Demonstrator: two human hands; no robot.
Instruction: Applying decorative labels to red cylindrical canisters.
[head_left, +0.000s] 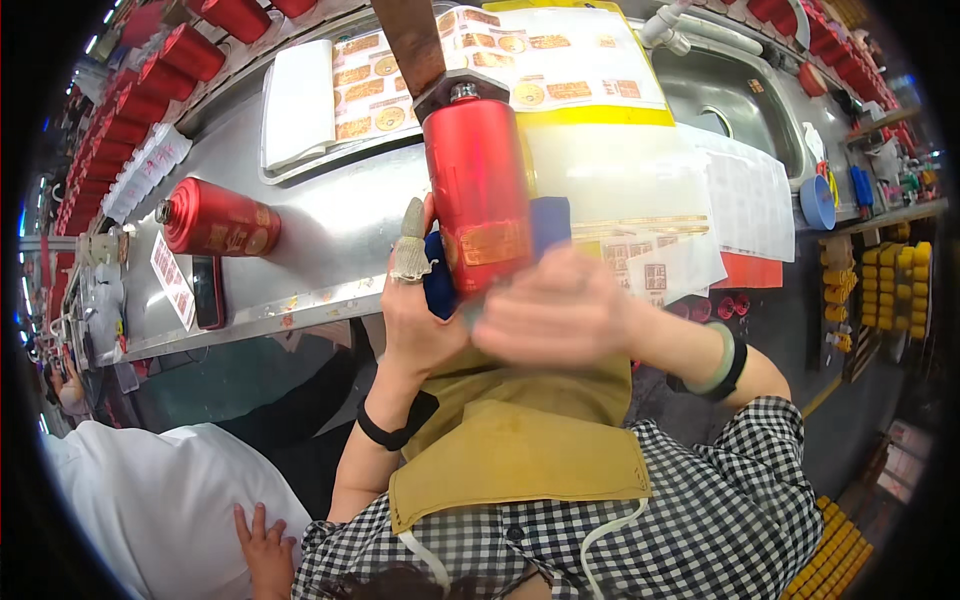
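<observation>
Left hand [415,325] grips red bottle [478,170]; right hand [555,312] blurred, grip unclear; bottle's gold label [488,243]

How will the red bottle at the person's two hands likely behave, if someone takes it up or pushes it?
The red bottle would probably roll easily on its side, since its body is round. Its smooth, shiny surface may be slippery to grip. It is likely stiff, as no dent or sag shows; the weight cannot be judged.
</observation>
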